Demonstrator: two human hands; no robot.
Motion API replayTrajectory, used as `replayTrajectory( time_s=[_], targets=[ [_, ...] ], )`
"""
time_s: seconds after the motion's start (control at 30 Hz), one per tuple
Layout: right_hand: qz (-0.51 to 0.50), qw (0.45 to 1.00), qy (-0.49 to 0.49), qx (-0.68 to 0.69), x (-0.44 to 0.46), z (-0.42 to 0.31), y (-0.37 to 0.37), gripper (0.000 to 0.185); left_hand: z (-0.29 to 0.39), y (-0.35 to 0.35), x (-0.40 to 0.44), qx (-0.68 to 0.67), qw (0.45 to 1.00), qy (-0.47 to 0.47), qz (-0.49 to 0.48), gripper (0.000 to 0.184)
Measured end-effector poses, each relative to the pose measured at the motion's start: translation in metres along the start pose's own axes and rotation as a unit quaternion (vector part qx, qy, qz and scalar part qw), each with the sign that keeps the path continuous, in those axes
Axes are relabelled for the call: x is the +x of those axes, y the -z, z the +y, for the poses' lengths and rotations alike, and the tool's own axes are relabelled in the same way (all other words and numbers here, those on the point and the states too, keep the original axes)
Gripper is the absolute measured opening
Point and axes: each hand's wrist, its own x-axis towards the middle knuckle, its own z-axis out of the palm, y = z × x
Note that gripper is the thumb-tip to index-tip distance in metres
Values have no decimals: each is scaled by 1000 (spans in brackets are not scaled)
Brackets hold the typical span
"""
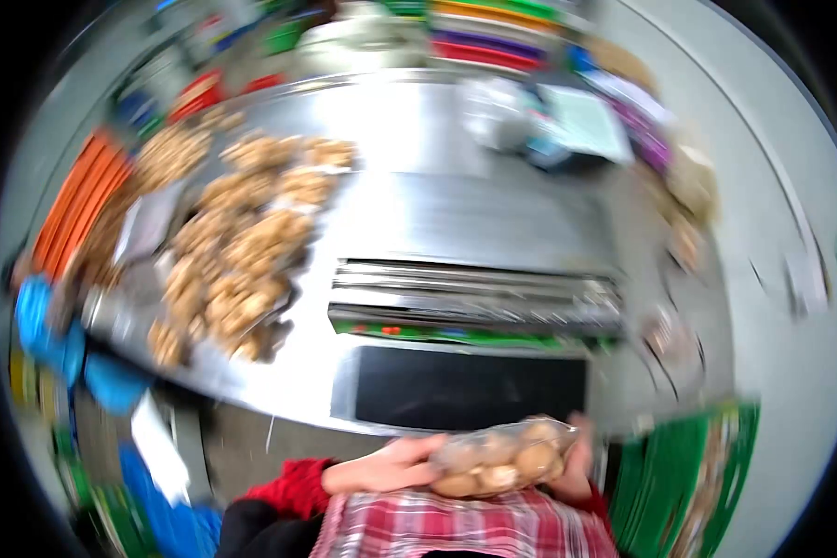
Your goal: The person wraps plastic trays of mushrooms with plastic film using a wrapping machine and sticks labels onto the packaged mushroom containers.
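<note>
The left hand is half open, fingers stretched along the left end of a clear bag at the bottom centre of the frame. The right hand curls round its right end, so the two grasp it between them; the right fingertips are too blurred to make out. One bag is held, with several tan pieces inside, too smeared to count. Just above it lies one black pad, then one machine mid-frame. One heap of tan bagged goods fills the left; one orange stack stands farther left.
</note>
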Motion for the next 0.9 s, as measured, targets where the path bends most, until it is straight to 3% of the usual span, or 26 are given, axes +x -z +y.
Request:
replayTrajectory(
  time_s=[0.03,0.07,0.1,0.13,0.17,0.23,0.27,0.3,0.33,0.4,0.47,0.53,0.57,0.63,0.7,0.8,0.87,0.9],
  targets=[
    [-28,984,157,-72,-9,16,35,59,0,-2,9,36,994,105,3,34],
    [31,944,238,-225,-16,19,31,57,-16,-11,30,27,995,54,80,32],
    [19,887,279,-368,-5,7,54,52,-26,-16,42,-19,988,30,149,32],
    [20,806,327,-494,7,-7,76,47,-29,-9,52,109,986,-10,128,30],
    [42,937,292,-188,12,-22,89,43,-11,5,51,135,971,-55,188,28],
    [143,880,436,-123,18,-61,-4,58,1,39,32,209,900,-104,367,24],
    [131,878,458,-37,16,-87,44,67,-4,73,13,262,833,-114,474,22],
    [126,910,395,16,24,-91,24,72,-5,106,-8,172,787,-163,570,20],
    [119,935,328,68,35,-95,-5,79,-25,161,-42,270,665,-111,687,21],
    [-101,977,183,-52,74,-80,-22,76,-7,227,-84,254,579,41,774,27],
    [-39,929,168,-328,127,-51,-98,63,-16,300,-105,357,541,43,760,32],
    [-152,931,70,-324,187,-19,-177,40,-23,358,-103,404,537,96,734,37],
    [-186,923,29,-336,220,3,-205,38,-21,378,-97,417,535,183,712,41],
    [-153,900,-7,-407,297,56,-241,37,-30,410,-92,428,525,242,695,38],
    [-123,844,-3,-523,374,99,-256,45,-35,431,-90,423,530,265,686,36],
    [-2,793,14,-609,458,142,-256,44,-35,450,-94,393,567,300,659,31],
    [10,785,108,-610,503,164,-239,46,-36,455,-99,381,617,283,627,29],
    [9,785,104,-610,505,163,-238,46,-23,440,-101,343,646,244,637,21]
  ],
)
